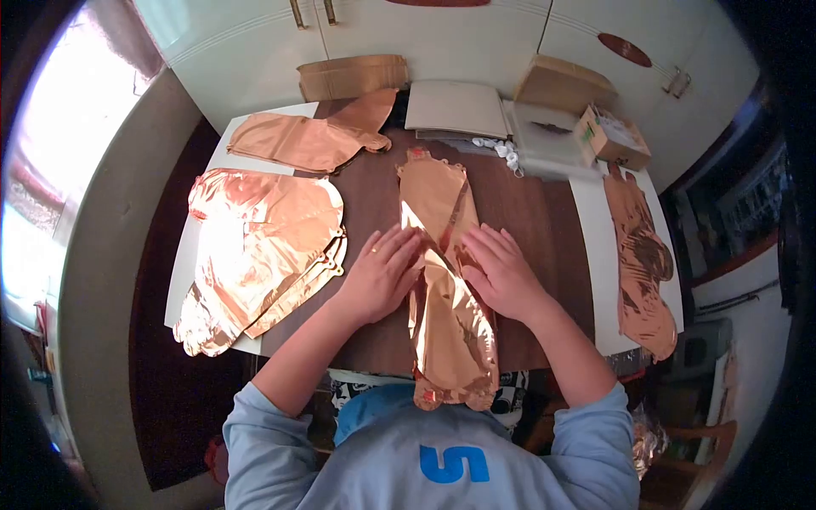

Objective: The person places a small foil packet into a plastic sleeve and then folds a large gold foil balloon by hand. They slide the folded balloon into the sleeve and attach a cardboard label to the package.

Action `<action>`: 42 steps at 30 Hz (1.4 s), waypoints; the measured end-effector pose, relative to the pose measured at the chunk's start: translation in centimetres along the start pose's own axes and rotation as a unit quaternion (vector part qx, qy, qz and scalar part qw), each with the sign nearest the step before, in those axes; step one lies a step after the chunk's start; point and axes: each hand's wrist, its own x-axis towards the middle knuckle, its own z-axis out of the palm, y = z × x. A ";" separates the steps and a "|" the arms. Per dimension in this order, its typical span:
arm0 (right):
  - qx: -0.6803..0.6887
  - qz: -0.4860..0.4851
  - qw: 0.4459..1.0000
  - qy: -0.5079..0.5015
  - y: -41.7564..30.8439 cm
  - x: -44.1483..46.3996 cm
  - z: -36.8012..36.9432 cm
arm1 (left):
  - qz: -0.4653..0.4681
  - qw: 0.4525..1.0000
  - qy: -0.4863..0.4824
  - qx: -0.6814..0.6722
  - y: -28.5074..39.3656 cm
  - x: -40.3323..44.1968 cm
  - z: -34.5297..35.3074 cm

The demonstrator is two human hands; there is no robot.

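Observation:
A flat, copper-coloured foil balloon [449, 331] lies lengthwise before me, folded narrow, its near end hanging over the table edge by my body. My left hand [380, 274] rests on its left edge with fingers stretched out. On the opposite edge lies my right hand [503, 274], fingers extended and thumb apart. Diagonal creases cross the foil between the hands. Left of them is a pile of shiny copper foil balloons [263, 246] with small tabs along the edge. Another flat foil balloon [306, 140] lies farther back.
A folded foil balloon [637, 255] lies along the right edge of the brown-topped table [544, 229]. At the back are a grey-beige folder [455, 106], a clear plastic bag [548, 140], white curled pieces [503, 153] and a small cardboard box [614, 138]. Cabinet doors [433, 38] stand behind.

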 end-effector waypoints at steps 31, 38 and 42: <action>-0.099 0.087 0.990 0.054 8.2 10.3 4.8 | -0.226 0.972 0.068 -0.016 -5.0 10.2 3.7; -0.097 0.087 0.990 0.062 8.0 10.2 5.1 | -0.185 0.973 0.091 -0.101 -5.6 10.4 4.2; -0.093 0.097 0.989 0.065 7.8 8.7 3.8 | -0.184 0.972 0.146 -0.002 -5.0 8.2 3.6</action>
